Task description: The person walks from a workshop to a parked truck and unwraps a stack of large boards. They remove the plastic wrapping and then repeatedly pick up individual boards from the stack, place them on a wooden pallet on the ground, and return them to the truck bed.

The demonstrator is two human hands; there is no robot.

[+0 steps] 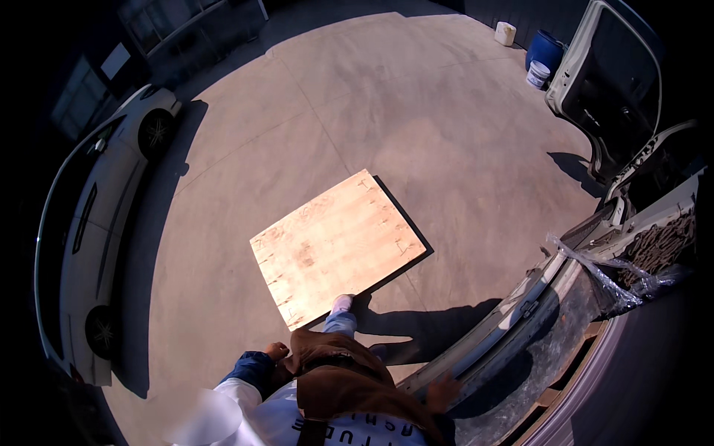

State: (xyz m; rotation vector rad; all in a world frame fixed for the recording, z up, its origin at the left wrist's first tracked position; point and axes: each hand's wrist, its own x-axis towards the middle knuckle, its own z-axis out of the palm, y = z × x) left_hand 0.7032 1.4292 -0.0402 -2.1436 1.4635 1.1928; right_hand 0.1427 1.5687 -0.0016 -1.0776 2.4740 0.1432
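Note:
I stand on a concrete yard beside the open back of a vehicle [520, 312]. My right hand [444, 390] rests with its fingers spread on the vehicle's rear sill and holds nothing. Curled at my left thigh, my left hand [277, 349] appears to hold nothing as well. A rectangular plywood board [338, 245] lies flat on the concrete in front of me. My shoe [342, 302] is at the board's near edge.
A white car [89, 238] is parked along the left. An open vehicle door [610, 82] stands at the upper right, with a blue barrel [545, 49], a white bucket [537, 74] and a white canister [505, 33] behind it. Clear plastic sheet [610, 279] and rusty metal [658, 245] lie in the vehicle.

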